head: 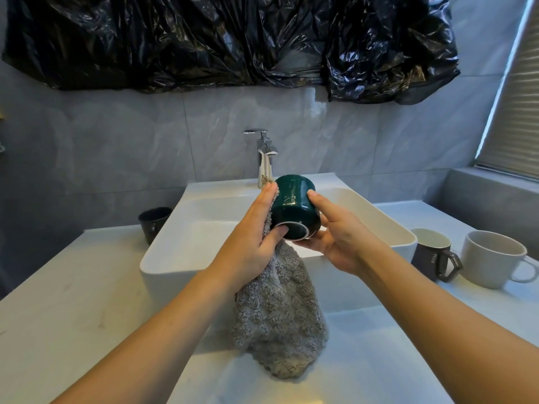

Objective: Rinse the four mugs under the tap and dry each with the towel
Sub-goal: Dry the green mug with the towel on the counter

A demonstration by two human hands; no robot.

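Observation:
A dark green mug (294,201) is held on its side above the white sink (175,228), its base toward me. My right hand (335,231) grips it from the right and underneath. My left hand (256,228) holds a grey fluffy towel (277,319) against the mug's left side, thumb on the base; the towel hangs down over the sink's front. A black mug (153,221) stands left of the sink. A dark grey mug marked "Nice" (431,255) and a white mug (493,259) stand on the right. The chrome tap (265,156) shows no water running.
The pale counter (73,287) runs around the sink on both sides. Behind it is a grey tiled wall with black plastic sheeting (233,39) hung across the top. A window with a blind (519,112) and its ledge are at the right.

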